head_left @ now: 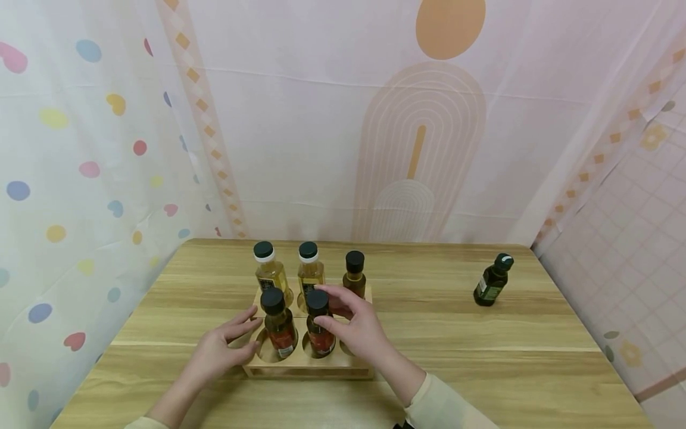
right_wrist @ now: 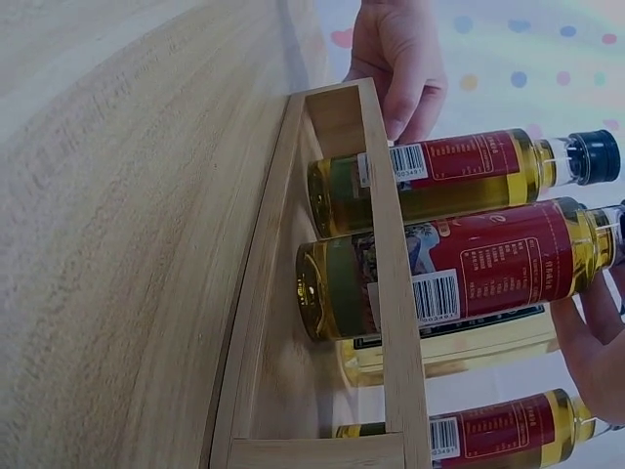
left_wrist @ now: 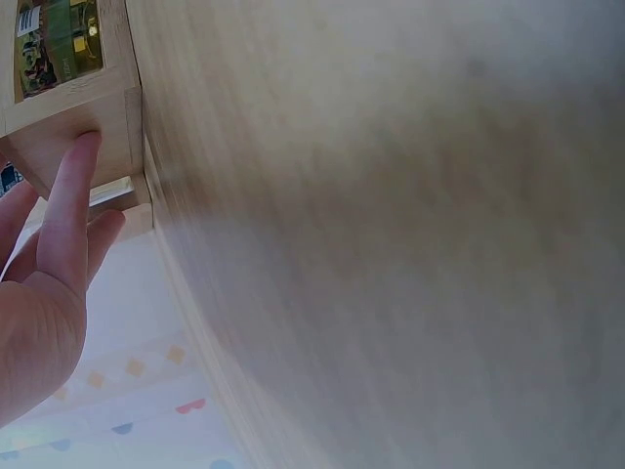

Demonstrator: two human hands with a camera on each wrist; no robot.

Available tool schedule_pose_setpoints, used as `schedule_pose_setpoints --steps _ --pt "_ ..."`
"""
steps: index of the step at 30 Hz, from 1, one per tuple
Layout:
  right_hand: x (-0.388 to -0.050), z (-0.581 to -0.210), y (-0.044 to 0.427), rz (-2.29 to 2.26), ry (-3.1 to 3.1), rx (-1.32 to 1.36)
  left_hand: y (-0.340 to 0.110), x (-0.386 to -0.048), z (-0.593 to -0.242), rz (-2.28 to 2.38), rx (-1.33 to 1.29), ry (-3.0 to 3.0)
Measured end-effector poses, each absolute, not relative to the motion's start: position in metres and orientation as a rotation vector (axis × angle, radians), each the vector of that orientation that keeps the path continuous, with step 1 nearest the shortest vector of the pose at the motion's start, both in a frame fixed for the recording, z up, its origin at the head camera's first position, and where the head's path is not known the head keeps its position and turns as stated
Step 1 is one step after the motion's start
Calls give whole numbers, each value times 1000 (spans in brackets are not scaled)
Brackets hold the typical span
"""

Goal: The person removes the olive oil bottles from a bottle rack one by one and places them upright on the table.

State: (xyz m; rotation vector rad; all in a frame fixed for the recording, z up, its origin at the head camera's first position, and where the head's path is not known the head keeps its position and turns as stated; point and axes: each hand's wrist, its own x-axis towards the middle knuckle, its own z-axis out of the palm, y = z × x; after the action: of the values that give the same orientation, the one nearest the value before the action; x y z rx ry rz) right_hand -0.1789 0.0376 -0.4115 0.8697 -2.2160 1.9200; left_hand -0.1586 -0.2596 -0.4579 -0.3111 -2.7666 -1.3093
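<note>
A wooden rack (head_left: 308,372) holds bottles in two rows. My right hand (head_left: 356,325) pinches the front middle bottle (head_left: 321,341), black-capped with a red label, thumb and fingers around its upper part. In the right wrist view that bottle (right_wrist: 488,259) stands in the rack (right_wrist: 395,293), my fingers near its neck. Beside it is a second red-labelled bottle (head_left: 281,333) at front left. My left hand (head_left: 222,348) touches the rack's left end with extended fingers; the left wrist view shows a fingertip of this hand (left_wrist: 49,283) against the rack's end panel (left_wrist: 88,142).
Behind are two bottles with dark green caps and white collars (head_left: 270,274) (head_left: 311,274), plus a black-capped bottle (head_left: 354,280) at back right. A small dark bottle (head_left: 490,285) stands apart on the right of the wooden table (head_left: 450,339). Patterned curtains (head_left: 300,149) hang behind and beside the table.
</note>
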Motion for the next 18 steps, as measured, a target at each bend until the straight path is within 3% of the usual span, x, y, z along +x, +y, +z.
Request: schedule_pose_setpoints --steps 18 --pt "-176 -374 61 1988 -2063 823 -260 -159 -462 -1337 -308 -2770"
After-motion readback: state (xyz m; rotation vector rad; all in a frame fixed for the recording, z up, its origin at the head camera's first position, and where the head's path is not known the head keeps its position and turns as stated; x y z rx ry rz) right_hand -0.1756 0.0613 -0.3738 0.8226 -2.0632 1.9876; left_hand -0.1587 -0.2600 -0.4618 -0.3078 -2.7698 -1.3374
